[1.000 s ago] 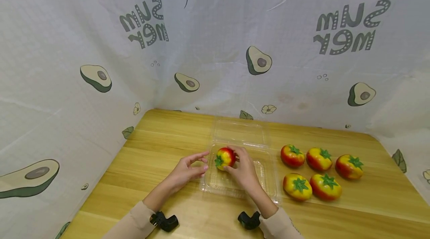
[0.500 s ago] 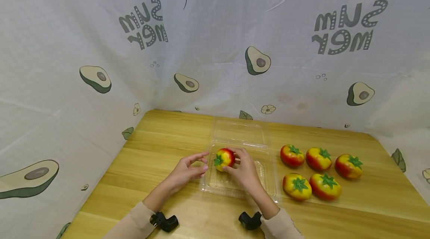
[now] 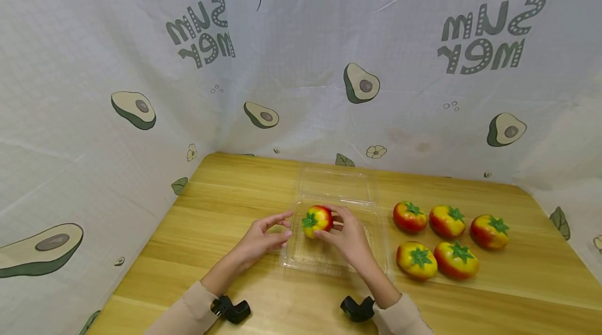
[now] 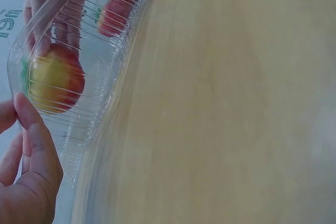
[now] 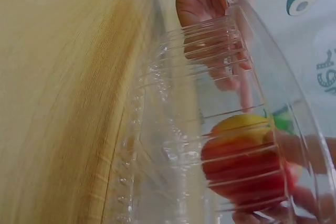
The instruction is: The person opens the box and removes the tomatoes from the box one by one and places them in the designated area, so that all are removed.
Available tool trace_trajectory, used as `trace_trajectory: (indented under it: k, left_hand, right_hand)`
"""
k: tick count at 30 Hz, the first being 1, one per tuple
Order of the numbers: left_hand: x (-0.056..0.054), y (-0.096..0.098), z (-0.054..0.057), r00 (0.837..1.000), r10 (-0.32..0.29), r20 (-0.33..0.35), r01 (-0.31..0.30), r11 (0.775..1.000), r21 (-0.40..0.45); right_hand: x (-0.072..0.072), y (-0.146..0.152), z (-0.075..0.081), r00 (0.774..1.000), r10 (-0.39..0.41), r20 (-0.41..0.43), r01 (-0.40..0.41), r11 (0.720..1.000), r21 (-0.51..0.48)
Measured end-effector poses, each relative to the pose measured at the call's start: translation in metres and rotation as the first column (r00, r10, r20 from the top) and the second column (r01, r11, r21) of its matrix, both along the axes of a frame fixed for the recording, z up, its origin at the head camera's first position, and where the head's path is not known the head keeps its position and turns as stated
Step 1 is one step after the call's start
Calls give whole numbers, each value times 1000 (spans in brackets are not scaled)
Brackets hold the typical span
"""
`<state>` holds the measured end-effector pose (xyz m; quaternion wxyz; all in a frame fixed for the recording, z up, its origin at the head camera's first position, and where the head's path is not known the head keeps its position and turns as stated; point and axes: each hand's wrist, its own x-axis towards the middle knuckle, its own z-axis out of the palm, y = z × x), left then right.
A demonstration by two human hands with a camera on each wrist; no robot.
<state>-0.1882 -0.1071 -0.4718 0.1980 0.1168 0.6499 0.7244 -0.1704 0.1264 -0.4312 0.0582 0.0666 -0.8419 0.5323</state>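
In the head view my right hand (image 3: 348, 233) grips a red-and-yellow tomato (image 3: 314, 226) with a green star-shaped leaf top. The thumb and fingers press its sides, over the left part of a clear plastic clamshell container (image 3: 329, 267). The lid (image 3: 336, 184) lies folded back, away from me. My left hand (image 3: 263, 238) rests at the container's left rim, its thumb and index fingertips spread apart there. Through the ribbed wall, the left wrist view shows the tomato (image 4: 56, 78) low inside the container. In the right wrist view the tomato (image 5: 244, 158) appears behind the clear wall.
To the right of the container, several more tomatoes (image 3: 416, 261) stand on the wooden table (image 3: 197, 215) in two rows. A white cloth (image 3: 301, 53) printed with avocados hangs behind and along the sides. Each wrist carries a black camera mount (image 3: 357, 309).
My right hand and the tomato have shifted slightly to the right and away from me within the container. My left hand stays at the rim.
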Motion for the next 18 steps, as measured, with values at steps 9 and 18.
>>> trace_trajectory:
  k: [9,18]
  left_hand:
    - [0,1,1,1000,1,6,-1,1000,2]
    - [0,0,1,1000,4,14,-4,1000,6]
  right_hand:
    - [5,10,6,999,6,40,-4,999,-45]
    - [11,19,12,998,26,59,-21,997,-73]
